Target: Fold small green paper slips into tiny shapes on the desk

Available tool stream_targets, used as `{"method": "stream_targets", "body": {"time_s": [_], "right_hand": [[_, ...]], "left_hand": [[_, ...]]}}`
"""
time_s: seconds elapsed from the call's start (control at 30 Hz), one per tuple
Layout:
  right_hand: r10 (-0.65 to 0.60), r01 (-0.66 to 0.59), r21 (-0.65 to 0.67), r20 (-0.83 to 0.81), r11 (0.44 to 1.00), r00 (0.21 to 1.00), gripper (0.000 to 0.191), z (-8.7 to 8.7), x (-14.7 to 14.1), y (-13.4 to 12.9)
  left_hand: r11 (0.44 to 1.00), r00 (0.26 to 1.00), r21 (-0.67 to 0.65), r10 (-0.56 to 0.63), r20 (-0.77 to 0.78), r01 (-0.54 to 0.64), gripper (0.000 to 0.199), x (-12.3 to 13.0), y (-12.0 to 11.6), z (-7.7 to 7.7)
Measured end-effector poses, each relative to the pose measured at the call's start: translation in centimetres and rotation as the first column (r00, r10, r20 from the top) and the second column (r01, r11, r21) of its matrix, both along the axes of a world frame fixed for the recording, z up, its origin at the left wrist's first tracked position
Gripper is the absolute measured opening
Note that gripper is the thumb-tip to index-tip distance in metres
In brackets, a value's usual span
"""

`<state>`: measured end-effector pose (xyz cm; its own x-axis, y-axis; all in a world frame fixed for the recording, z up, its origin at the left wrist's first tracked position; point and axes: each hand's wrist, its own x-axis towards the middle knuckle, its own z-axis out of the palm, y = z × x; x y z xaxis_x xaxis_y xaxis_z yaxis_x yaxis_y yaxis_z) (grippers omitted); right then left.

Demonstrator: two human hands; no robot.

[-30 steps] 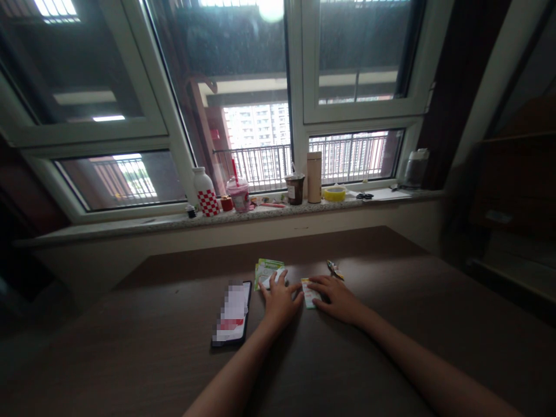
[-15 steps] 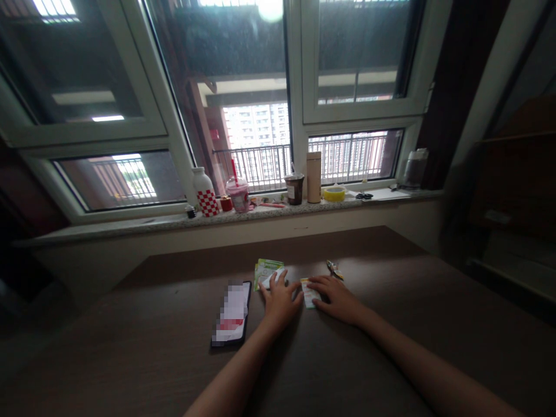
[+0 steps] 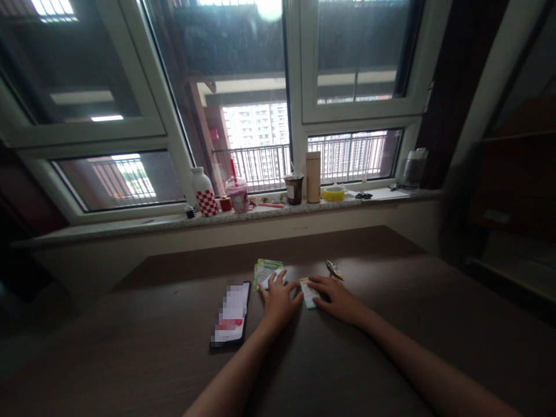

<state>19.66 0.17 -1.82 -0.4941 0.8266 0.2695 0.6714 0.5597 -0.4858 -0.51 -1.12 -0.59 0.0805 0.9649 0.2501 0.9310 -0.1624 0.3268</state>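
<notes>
One flat, straight-edged card [image 3: 306,295] lies under the right hand [image 3: 339,299], fingers [image 3: 320,281] curved.

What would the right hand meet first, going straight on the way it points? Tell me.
Most likely the left hand: the right hand points leftward toward it, reaching over the card. A single view leaves their heights unclear, so it might instead pass just above.

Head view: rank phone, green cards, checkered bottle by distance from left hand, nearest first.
1. Green cards: right at the left hand, toward the window side.
2. Phone: on the table, left of that hand.
3. Checkered bottle: farthest, on the windowsill, toward the left.
</notes>
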Motion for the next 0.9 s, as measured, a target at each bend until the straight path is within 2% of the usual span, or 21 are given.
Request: {"method": "stream_targets", "body": {"time_s": [0.3,0.9], "right_hand": [[0.002,-0.002,-0.004,0.037,1.000,0.999,0.049,0.21,-0.03,-0.06],[0.009,-0.011,0.014,0.100,1.000,0.995,0.048,0.30,-0.12,-0.20]], "left_hand": [[0.999,0.998,0.026,-0.028,-0.053,0.030,0.026,-0.08,-0.27,0.43],[1.000,1.000,0.006,-0.014,-0.007,0.014,0.026,-0.12,-0.08,0.32]]}}
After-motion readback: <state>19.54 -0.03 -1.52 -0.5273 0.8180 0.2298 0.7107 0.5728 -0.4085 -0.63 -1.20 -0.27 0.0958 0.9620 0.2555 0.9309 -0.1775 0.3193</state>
